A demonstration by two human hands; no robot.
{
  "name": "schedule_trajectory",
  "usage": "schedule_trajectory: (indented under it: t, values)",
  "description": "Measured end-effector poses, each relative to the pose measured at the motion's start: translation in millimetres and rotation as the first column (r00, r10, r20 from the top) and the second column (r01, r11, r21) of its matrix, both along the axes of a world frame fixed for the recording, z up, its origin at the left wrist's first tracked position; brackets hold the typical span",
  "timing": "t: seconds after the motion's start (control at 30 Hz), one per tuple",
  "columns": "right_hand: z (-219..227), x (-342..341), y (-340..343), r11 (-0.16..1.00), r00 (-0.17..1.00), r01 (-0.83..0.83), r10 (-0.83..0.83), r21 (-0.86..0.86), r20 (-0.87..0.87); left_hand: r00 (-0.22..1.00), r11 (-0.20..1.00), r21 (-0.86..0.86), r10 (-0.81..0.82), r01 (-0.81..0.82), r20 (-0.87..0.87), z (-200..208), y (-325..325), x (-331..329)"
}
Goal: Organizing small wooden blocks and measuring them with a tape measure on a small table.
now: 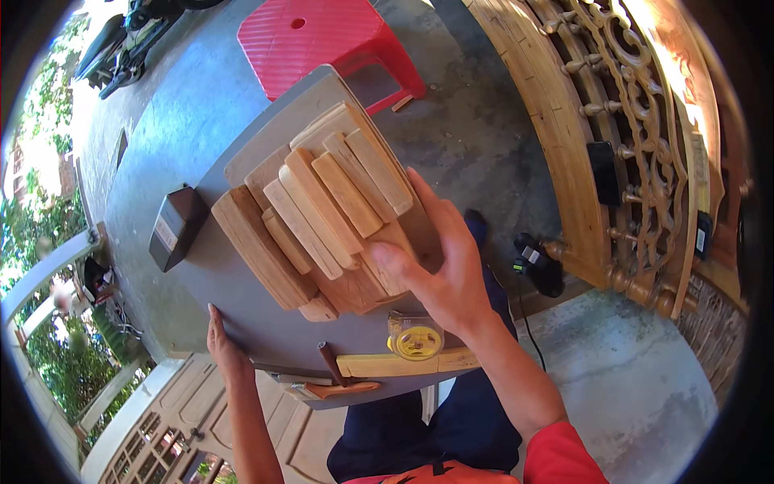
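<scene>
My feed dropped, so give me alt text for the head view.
The right hand rests on piled wooden pieces on a grey tabletop; the left hand is at its edge. A yellow tape measure lies nearby, with a red stool beyond.

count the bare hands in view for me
2: the left hand at the near-left edge of the grey tabletop, and the right hand at the right side of the piled wooden pieces.
</scene>
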State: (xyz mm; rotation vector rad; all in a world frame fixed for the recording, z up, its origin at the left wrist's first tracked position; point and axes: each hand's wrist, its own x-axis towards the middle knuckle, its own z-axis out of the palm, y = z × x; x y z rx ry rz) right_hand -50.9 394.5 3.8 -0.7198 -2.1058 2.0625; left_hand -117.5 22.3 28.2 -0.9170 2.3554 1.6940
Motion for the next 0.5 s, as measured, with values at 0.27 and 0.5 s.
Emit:
schedule_trajectory:
  t: [0.27,0.5]
  values:
    - [-16,0,-28,0.990,0.996,0.073,-0.078,-0.116,-0.036,0.991,0.994,-0.089,-0.075,0.066,-0.109,3,-29,-29]
    - [-18,-3,-20,0.993,0.987,0.082,-0.093,-0.088,-0.129,0.992,0.994,-0.038,-0.100,0.097,-0.071,3,-19,-22]
